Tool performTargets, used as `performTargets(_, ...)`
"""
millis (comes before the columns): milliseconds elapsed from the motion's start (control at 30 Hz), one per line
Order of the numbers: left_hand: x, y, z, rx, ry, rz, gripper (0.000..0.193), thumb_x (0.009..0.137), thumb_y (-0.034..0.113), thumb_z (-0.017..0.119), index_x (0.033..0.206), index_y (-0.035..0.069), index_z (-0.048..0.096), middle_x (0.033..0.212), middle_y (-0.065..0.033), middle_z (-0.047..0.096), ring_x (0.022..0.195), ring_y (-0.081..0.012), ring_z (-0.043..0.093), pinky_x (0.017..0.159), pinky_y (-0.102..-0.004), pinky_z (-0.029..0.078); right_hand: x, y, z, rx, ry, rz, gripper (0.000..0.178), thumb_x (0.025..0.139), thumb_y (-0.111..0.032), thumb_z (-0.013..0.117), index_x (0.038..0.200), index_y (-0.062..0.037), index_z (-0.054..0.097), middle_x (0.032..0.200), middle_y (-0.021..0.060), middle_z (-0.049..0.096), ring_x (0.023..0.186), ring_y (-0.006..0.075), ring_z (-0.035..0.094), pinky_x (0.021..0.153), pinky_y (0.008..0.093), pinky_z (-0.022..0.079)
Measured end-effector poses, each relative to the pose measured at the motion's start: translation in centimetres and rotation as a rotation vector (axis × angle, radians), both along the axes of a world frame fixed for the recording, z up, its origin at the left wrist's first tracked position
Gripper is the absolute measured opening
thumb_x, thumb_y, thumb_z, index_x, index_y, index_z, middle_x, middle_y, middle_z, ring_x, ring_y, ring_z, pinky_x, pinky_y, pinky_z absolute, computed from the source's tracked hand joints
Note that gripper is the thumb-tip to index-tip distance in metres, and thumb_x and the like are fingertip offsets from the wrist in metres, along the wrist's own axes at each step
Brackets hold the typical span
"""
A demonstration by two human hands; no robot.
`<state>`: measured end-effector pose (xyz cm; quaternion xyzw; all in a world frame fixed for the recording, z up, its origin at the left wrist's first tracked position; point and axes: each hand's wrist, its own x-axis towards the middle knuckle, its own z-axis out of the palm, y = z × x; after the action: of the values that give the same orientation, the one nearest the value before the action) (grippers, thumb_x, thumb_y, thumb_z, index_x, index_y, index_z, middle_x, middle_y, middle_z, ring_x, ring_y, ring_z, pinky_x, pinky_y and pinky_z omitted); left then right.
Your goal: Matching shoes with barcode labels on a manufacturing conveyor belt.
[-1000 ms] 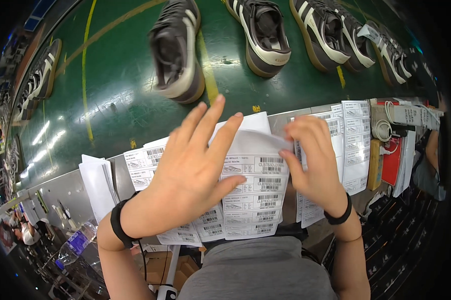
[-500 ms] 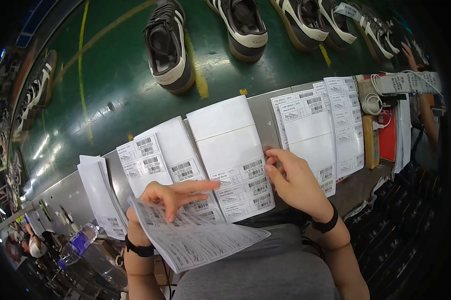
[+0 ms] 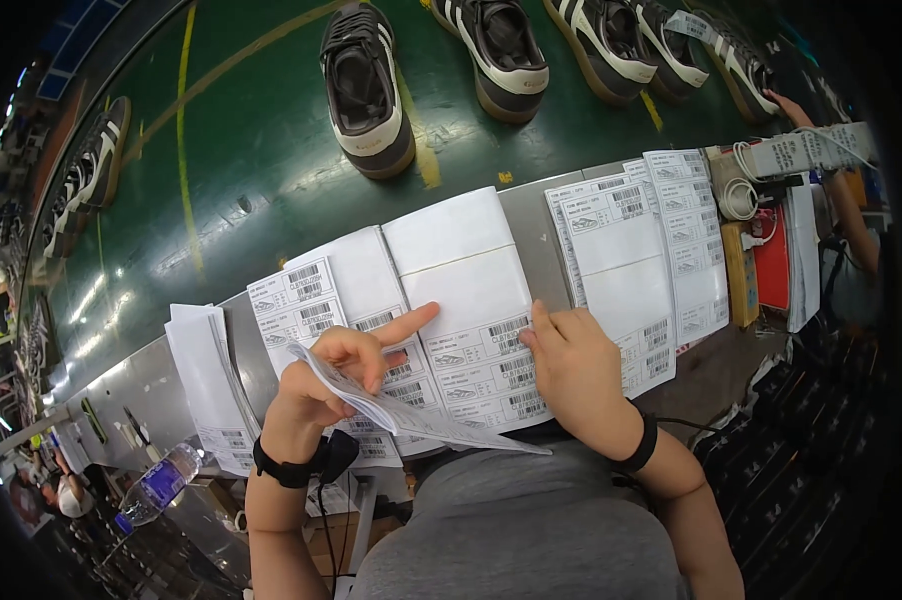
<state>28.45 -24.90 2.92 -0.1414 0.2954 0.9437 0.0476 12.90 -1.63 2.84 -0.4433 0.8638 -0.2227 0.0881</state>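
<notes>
My left hand (image 3: 336, 370) is closed on a small sheaf of printed label sheets (image 3: 411, 423), which hangs tilted toward my body. Its index finger points out over a banded stack of label sheets (image 3: 461, 290) in the middle. By that stack's right edge is my right hand (image 3: 581, 375), open, its fingers slightly bent and its thumb and fingertips at the paper. I see no paper in its grip. Left of the middle stack lies another stack of label sheets (image 3: 351, 270), partly hidden by my left hand and the sheaf.
More label stacks lie right (image 3: 621, 285) and far left (image 3: 196, 365) on the metal ledge. Black-and-white shoes (image 3: 366, 95) stand on the green surface (image 3: 261, 140) beyond. A power strip (image 3: 741, 275) and coiled white cable (image 3: 739, 198) sit right; a bottle (image 3: 161, 485) is low left. Another person's hand (image 3: 791, 110) touches a shoe.
My left hand has risen slightly and moved right, turning the sheaf more edge-on. My right hand has shifted a little down, still by the middle stack's edge.
</notes>
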Motion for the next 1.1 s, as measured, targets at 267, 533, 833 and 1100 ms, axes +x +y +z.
performTargets(267, 0.8, -0.8, -1.2, 0.061, 0.010, -0.018, 0.040, 0.040, 0.004, 0.061, 0.079, -0.002, 0.068, 0.139, -0.0384, 0.043, 0.148, -0.0341, 0.021, 0.106, -0.0304, 0.039, 2.7, -0.3, 3.0, -0.284, 0.057, 0.249, 0.024, 0.073, -0.013, 0.078, 0.089, 0.0007, 0.068, 0.074, 0.0082, 0.061, 0.080, 0.0267, 0.061, 0.067, 0.0386, 0.048)
performTargets(533, 0.5, 0.5, -2.6, 0.077, -0.198, 0.036, 0.039, 0.052, -0.001, 0.057, 0.089, -0.005, 0.068, 0.116, -0.0187, 0.066, 0.101, -0.0232, 0.061, 0.077, -0.0270, 0.048, -1.4, 0.0, 6.0, -0.495, 0.228, 0.396, 0.016, 0.071, -0.009, 0.071, 0.078, -0.0035, 0.057, 0.079, 0.0127, 0.055, 0.078, 0.0303, 0.055, 0.075, 0.0439, 0.042)
performTargets(833, -4.2, 0.9, 0.4, -1.767, -0.387, -0.167, 0.050, 0.071, 0.020, 0.071, 0.109, -0.009, 0.056, 0.110, -0.0354, 0.058, 0.087, -0.0386, 0.063, 0.069, -0.0423, 0.049, -22.7, -8.2, 0.8, -0.691, -0.102, 0.114, 0.037, 0.103, -0.019, 0.050, 0.135, -0.0003, 0.045, 0.143, 0.0183, 0.038, 0.131, 0.0221, 0.041, 0.107, 0.0300, 0.033)
performTargets(1100, -15.0, -9.5, -1.0, -1.855, -0.368, 0.160, 0.100, 0.058, 0.049, 0.086, 0.135, 0.002, 0.043, 0.138, -0.0442, 0.036, 0.104, -0.0491, 0.060, 0.090, -0.0501, 0.049, -33.2, -18.7, -3.6, -0.406, 0.073, 0.362, 0.074, 0.093, -0.014, 0.059, 0.152, -0.0049, 0.015, 0.140, 0.0173, 0.049, 0.135, 0.0307, 0.040, 0.114, 0.0443, 0.022)
